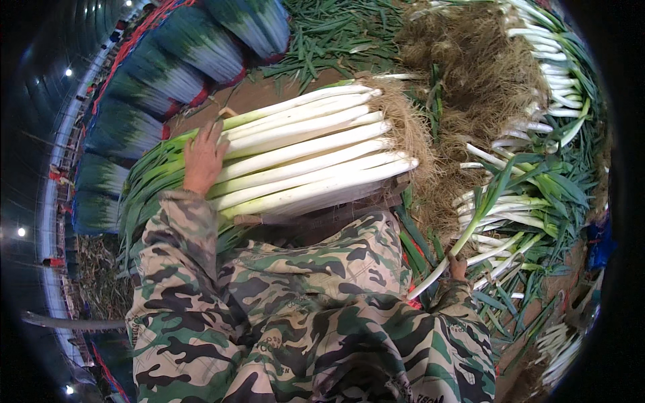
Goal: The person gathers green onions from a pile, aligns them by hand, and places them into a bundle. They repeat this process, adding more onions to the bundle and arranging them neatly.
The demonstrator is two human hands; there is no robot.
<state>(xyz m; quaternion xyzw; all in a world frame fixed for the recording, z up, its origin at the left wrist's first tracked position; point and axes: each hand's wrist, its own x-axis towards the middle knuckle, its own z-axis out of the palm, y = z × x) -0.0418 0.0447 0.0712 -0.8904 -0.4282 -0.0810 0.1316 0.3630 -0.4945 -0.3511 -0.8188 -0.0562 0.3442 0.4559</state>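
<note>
A thick row of long green onions [307, 146] lies across a low wooden stand [322, 216] before me, roots to the right and green leaves to the left. My left hand [204, 156] rests flat on the stalks where white turns to green, fingers slightly spread. At the lower right, my right hand [457, 267] is closed around a single green onion stalk [443, 267], whose white end points down and left, beside the camouflage cloth over my lap. Part of the right hand is hidden by the stalk and the sleeve.
Tied bundles of green onions [191, 55] stand in a curve at the upper left. Cut green leaves [337, 35] cover the ground at the top. Piles of rooted green onions [504, 206] lie along the right. A red rope [136, 40] runs behind the bundles.
</note>
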